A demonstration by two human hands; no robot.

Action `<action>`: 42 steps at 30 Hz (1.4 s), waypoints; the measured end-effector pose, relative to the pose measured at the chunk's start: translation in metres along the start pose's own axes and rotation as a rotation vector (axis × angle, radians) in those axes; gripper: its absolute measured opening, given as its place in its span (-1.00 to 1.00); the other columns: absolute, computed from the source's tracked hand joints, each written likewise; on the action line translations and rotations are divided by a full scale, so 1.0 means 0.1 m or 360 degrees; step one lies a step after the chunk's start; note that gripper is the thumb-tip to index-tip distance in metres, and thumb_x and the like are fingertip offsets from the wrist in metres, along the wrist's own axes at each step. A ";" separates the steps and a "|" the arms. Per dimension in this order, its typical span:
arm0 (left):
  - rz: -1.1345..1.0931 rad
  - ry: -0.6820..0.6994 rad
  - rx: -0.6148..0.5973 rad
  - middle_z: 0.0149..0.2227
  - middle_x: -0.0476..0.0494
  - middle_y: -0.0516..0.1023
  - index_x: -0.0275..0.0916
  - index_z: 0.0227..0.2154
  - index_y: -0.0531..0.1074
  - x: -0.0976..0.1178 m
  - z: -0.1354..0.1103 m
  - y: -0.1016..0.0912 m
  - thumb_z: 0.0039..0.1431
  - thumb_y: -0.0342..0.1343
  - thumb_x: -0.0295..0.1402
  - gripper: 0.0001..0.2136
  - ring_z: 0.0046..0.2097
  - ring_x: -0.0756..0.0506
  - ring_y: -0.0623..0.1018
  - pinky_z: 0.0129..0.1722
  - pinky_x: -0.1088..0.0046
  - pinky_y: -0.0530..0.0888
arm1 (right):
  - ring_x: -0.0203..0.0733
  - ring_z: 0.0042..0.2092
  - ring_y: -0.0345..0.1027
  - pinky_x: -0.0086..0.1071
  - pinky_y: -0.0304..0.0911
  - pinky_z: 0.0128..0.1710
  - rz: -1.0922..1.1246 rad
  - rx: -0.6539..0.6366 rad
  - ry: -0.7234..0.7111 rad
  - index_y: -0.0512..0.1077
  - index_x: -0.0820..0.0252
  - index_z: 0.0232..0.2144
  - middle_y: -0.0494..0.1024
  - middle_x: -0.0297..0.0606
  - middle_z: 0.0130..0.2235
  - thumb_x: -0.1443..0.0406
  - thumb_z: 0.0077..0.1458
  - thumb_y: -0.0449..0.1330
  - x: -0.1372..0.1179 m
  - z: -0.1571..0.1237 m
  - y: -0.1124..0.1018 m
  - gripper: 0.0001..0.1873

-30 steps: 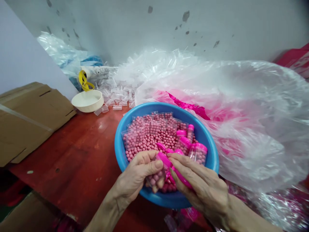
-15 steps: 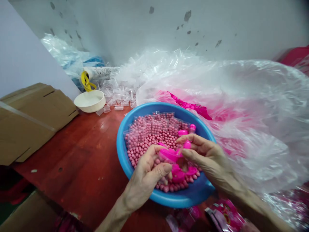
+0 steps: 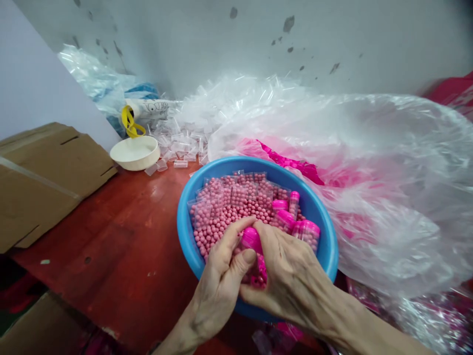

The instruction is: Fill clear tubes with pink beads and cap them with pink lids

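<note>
A blue basin holds a heap of round pink beads and several clear tubes filled with them. Over its near side, my left hand is closed around a clear tube, mostly covered by the fingers. The bright pink cap sits at the tube's upper end. My right hand curls against that cap from the right, fingertips touching it and its thumb low near my left hand. Loose pink caps show between the hands. Capped tubes lie at the basin's right side.
Clear plastic sheeting with pink caps under it spreads at the right. Loose clear tubes are piled at the back. A white shallow dish, a yellow strap and folded cardboard stand left on the red table.
My right hand has moved left and down onto the cap at my left hand. The loose pink caps it hovered near are now mostly hidden, and capped tubes show at the basin's right.
</note>
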State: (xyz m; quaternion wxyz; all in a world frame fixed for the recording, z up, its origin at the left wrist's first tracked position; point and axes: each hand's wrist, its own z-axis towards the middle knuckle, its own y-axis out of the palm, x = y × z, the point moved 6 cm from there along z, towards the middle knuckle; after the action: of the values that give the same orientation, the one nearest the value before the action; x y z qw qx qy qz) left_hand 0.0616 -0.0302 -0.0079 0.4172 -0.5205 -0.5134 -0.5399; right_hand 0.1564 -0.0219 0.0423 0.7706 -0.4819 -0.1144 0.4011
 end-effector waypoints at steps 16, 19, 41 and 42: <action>-0.0500 -0.0117 0.0292 -0.41 0.03 0.52 -0.15 -0.12 0.39 -0.07 0.06 -0.03 0.18 0.09 -0.30 -0.79 -0.45 0.03 0.46 -0.47 0.60 0.34 | -0.22 -0.43 0.42 -0.39 0.29 -0.48 0.0606 -0.0214 0.0475 0.14 0.24 -0.05 0.48 -0.27 -0.33 0.27 -0.11 0.23 0.12 -0.01 0.27 -0.44; -0.0737 -0.0178 0.0344 -0.44 0.03 0.52 -0.17 -0.12 0.40 -0.09 0.08 -0.05 0.14 0.13 -0.29 -0.76 -0.46 0.02 0.48 -0.47 0.58 0.36 | -0.24 -0.40 0.40 -0.39 0.33 -0.44 0.0763 -0.0165 0.0537 0.16 0.18 -0.04 0.47 -0.32 -0.32 0.29 -0.15 0.28 0.12 -0.03 0.26 -0.40; -0.0794 -0.0221 0.0387 -0.20 -0.02 0.56 -0.10 -0.06 0.43 -0.17 0.08 -0.06 0.11 0.19 -0.24 -0.69 -0.29 0.01 0.53 -0.24 0.54 0.46 | -0.14 -0.30 0.38 -0.33 0.33 -0.35 0.0477 -0.0019 0.0096 0.23 0.27 -0.17 0.44 -0.21 -0.32 0.25 -0.11 0.27 0.16 0.04 0.13 -0.55; -0.0814 -0.0216 0.0393 -0.15 -0.05 0.55 -0.11 -0.03 0.41 -0.17 0.08 -0.06 0.12 0.17 -0.21 -0.66 -0.20 -0.04 0.54 -0.16 0.48 0.45 | -0.14 -0.26 0.37 -0.32 0.33 -0.30 0.0534 -0.0087 0.0085 0.25 0.26 -0.18 0.43 -0.22 -0.29 0.26 -0.13 0.30 0.19 0.07 0.13 -0.54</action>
State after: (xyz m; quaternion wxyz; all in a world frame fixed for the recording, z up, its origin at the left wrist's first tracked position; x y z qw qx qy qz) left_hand 0.0583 -0.0233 -0.0261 0.2926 -0.3544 -0.7164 -0.5250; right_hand 0.1589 -0.0008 0.0309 0.6822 -0.5255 -0.0228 0.5079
